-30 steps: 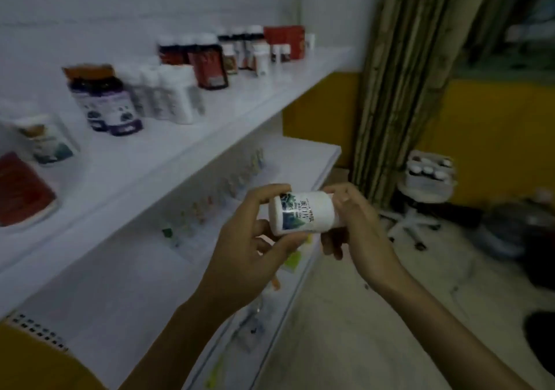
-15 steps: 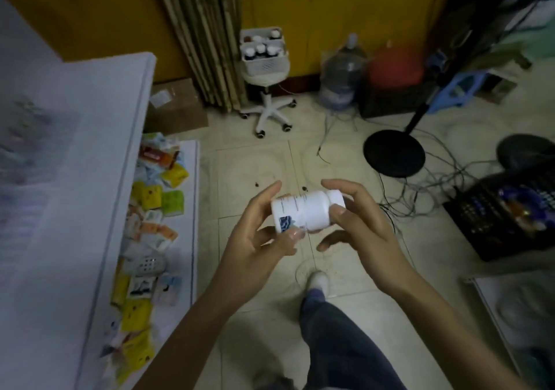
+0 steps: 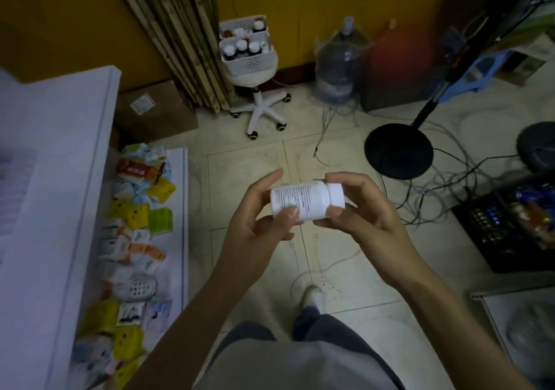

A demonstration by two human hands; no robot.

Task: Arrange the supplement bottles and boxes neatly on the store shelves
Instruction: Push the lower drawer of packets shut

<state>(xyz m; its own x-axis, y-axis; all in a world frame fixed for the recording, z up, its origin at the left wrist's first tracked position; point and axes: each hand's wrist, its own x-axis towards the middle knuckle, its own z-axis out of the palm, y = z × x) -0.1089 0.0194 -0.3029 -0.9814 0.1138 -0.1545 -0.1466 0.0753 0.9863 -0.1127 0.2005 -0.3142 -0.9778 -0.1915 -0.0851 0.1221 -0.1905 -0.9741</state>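
Head view: both hands hold a white bottle (image 3: 303, 199) on its side above the tiled floor, right of the white shelf (image 3: 60, 149) and clear of it. The left hand (image 3: 258, 227) pinches the label end, thumb in front and fingers behind. The right hand (image 3: 366, 218) curls round the cap end, which points right. Packets (image 3: 135, 215) lie jumbled on the lower shelf. By the yellow wall a basket (image 3: 249, 62) of dark bottles (image 3: 241, 46) sits on a wheeled stool, with a water jug (image 3: 339, 65) beside it.
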